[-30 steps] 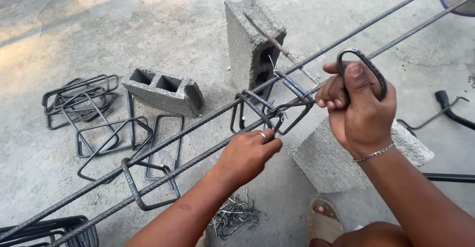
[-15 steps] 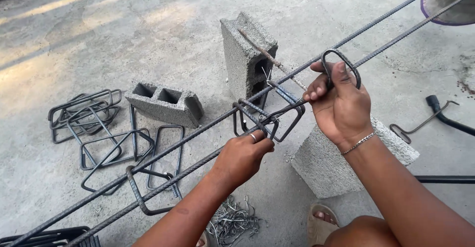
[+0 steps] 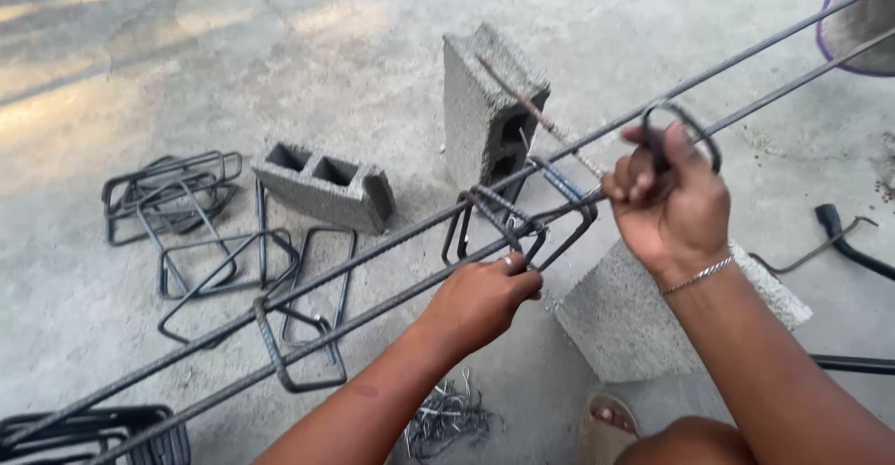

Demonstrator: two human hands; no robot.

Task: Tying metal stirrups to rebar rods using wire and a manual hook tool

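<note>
Right hand slides one steel loop up the bars, away from the bunch.

Right hand is closed on a steel loop, now farther up the long bars; left hand pinches the bunched loops beside the upright concrete block.

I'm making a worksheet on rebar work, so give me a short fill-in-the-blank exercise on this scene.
1. The right hand grips a steel ____ around the long bars.
2. The left hand wears a ____ on one finger.
3. The hollow block lying flat shows ____ open cells.

Missing words: stirrup; ring; two
</note>
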